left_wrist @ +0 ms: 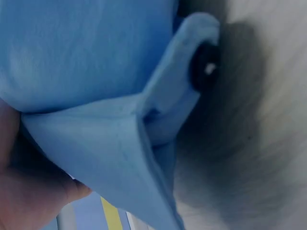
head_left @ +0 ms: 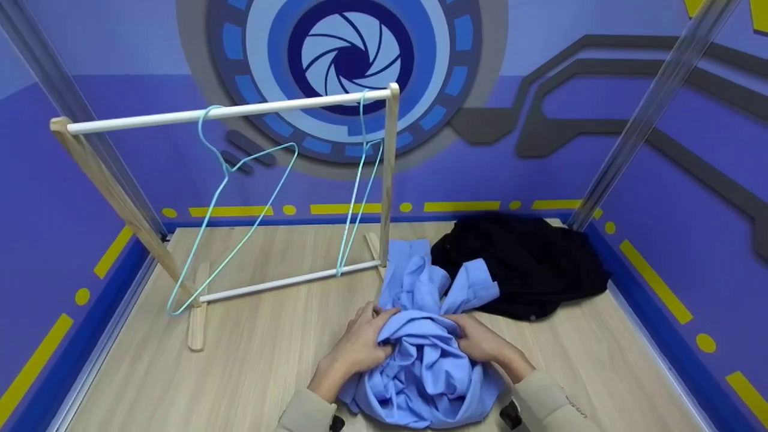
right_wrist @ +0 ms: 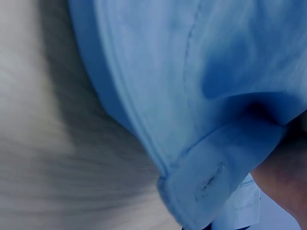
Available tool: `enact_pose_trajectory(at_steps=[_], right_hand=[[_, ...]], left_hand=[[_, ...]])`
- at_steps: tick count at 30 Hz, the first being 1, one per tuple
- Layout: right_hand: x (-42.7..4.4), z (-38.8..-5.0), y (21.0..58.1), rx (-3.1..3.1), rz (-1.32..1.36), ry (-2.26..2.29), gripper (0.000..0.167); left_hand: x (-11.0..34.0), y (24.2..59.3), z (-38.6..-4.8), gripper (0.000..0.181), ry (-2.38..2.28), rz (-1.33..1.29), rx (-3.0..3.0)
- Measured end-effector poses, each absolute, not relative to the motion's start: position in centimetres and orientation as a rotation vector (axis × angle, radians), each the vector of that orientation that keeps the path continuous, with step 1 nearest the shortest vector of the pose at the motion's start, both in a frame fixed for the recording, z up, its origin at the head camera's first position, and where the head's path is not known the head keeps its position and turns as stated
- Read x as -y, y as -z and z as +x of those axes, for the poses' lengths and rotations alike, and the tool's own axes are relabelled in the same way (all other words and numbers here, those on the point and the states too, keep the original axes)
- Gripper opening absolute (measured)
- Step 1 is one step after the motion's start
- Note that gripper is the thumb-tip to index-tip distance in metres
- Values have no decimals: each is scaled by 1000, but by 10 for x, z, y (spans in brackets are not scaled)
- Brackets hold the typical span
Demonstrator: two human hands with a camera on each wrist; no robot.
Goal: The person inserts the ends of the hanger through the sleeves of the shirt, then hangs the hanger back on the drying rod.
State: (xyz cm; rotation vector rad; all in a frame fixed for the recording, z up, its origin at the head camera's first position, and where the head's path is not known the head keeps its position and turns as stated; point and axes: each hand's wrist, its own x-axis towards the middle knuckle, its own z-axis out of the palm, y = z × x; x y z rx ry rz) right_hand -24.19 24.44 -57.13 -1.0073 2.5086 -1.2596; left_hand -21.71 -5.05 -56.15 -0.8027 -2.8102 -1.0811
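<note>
A light blue shirt (head_left: pixel 429 384) lies bunched up on the table in front of me, its two sleeve ends pointing away. My left hand (head_left: pixel 362 338) grips the cloth at its left side, fingers partly behind a fold. On the opposite side my right hand (head_left: pixel 483 341) holds the shirt, with its fingertips tucked into the fabric. Close up in the left wrist view, a dark button (left_wrist: pixel 205 67) sits on a rounded tab of cloth beside the thumb. A buttonhole (right_wrist: pixel 209 181) shows near the shirt's edge in the right wrist view.
A wooden rack (head_left: pixel 389 180) with white rods stands at the left. Two light blue hangers, a left one (head_left: pixel 210 210) and a right one (head_left: pixel 354 210), hang from its top rod. Black clothing (head_left: pixel 522 264) lies crumpled at the back right, next to the sleeves. Purple walls enclose the table (head_left: pixel 270 360).
</note>
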Motion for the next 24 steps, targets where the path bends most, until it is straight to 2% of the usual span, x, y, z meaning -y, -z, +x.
enact_pose_trajectory(at_steps=[9, 24], right_hand=[[-238, -246, 569, -2498, -1054, 1269, 34], [-238, -247, 564, -2726, -928, 1266, 35]], left_hand=[[48, 561, -219, 81, 1167, -924, 2826], [49, 556, -225, 66, 1070, -867, 2774]])
